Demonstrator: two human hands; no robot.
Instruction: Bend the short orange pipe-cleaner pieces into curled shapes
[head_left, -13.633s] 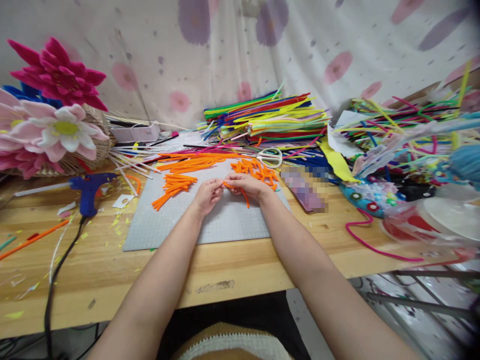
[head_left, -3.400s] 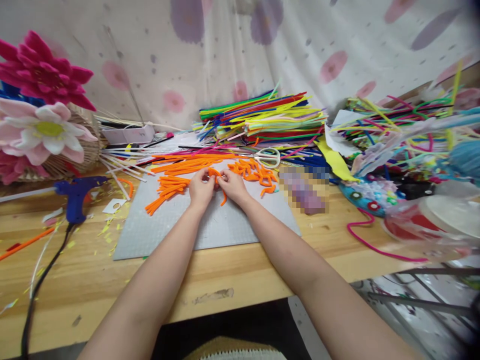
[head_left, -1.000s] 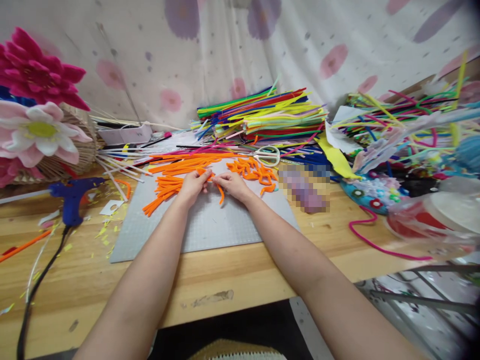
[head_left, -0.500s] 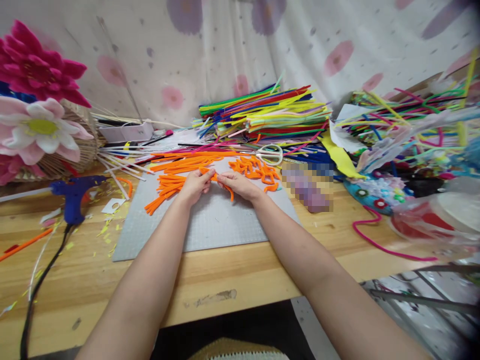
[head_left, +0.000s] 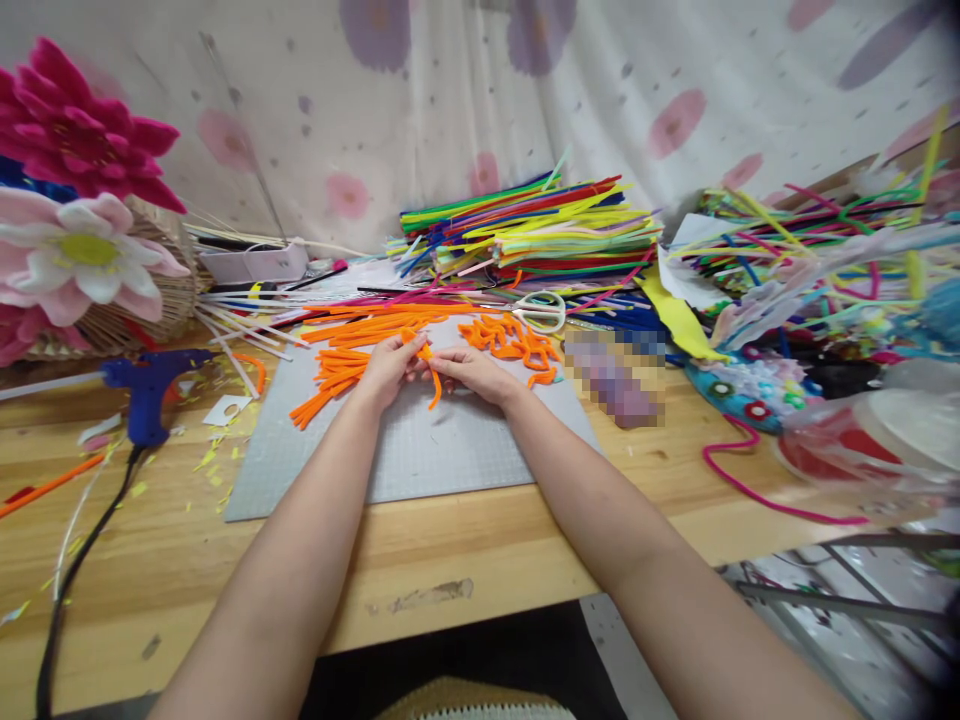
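Note:
Above the grey cutting mat (head_left: 450, 460), an orange pipe cleaner (head_left: 435, 388) is pinched between my two hands. My left hand (head_left: 390, 366) is closed on its bent upper part. The fingertips of my right hand (head_left: 474, 372) press on it from the other side, and a loose end hangs down between the hands. Straight orange pipe cleaners (head_left: 339, 372) lie in a bundle beside my left hand, with more orange pipe cleaners (head_left: 375, 325) behind. To the right of them rest several bent orange pieces (head_left: 510, 338).
White-handled scissors (head_left: 544, 311) lie behind the bent pieces. A blue glue gun (head_left: 150, 395) with a black cord stands at left near felt flowers (head_left: 82, 250). Bundled coloured pipe cleaners (head_left: 532, 225) are piled at the back. A plastic tub (head_left: 862, 440) sits at right.
The hanging end of the orange pipe cleaner has swung left and downward. My right hand's fingers have shifted slightly on it; my left hand stays nearly in place.

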